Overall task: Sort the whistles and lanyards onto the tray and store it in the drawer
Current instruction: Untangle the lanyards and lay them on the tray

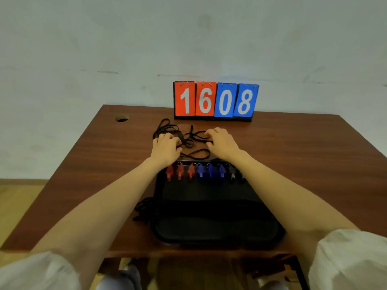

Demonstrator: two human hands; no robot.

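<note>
While the person leaned over the table [293, 164], both bare forearms reached past the tray [209, 231] to the loose lanyards [190, 137] lying between the tray's far edge and the scoreboard [215, 101].

Hand states:
- The left hand [166, 149] rested knuckles up on the left part of the tangle, its fingers curled round black strands in a grasp.
- The right hand [222, 143] arched over the right part, thumb and fingertips down on the cords. Whether it pinched a strand or only pressed on it could not be told.

Positions of the task's things:
- The black tray sat on the near half of the table, just beside the front edge.
- Along the tray's far edge stood one row: three red whistles [180, 171] on the left, three blue whistles [210, 171] in the middle, and black whistles [232, 172] on the right, partly hidden by the right forearm.
- A second bundle of cords [144, 208] lay touching the tray's left side.

The scoreboard read 1608. A round cable hole [122, 118] lay near the table's far left corner.
</note>
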